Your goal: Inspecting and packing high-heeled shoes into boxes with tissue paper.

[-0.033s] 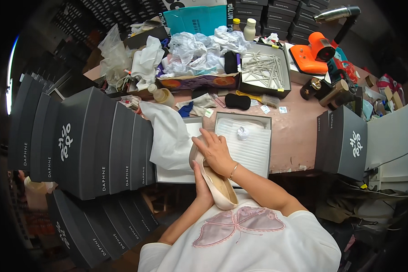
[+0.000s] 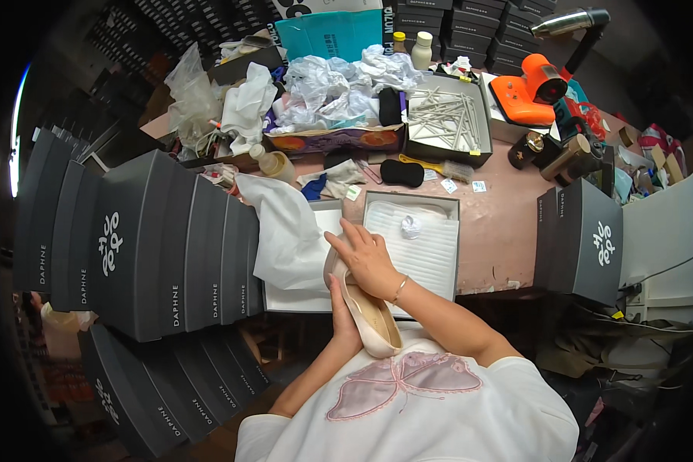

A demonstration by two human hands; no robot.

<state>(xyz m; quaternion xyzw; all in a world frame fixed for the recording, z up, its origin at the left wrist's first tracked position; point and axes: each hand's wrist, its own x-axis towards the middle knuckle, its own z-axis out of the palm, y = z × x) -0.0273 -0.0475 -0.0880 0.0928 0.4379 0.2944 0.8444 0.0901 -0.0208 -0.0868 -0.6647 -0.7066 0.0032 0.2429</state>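
Note:
A pale cream pump shoe is held close to my chest, its heel end toward me and its toe pointing away. Around its left side my left hand is closed, thumb along the edge. My right hand lies over the front part of the shoe, fingers closed across the toe, hiding much of it. Beneath and beyond is an open shoe box with white ribbed padding and a crumpled paper ball. White tissue paper drapes over the box part on the left.
Dark shoe boxes stand stacked at the left, lower left and right. Farther back are a box of white sticks, a crumpled plastic pile, an orange device, a brush and a black pad.

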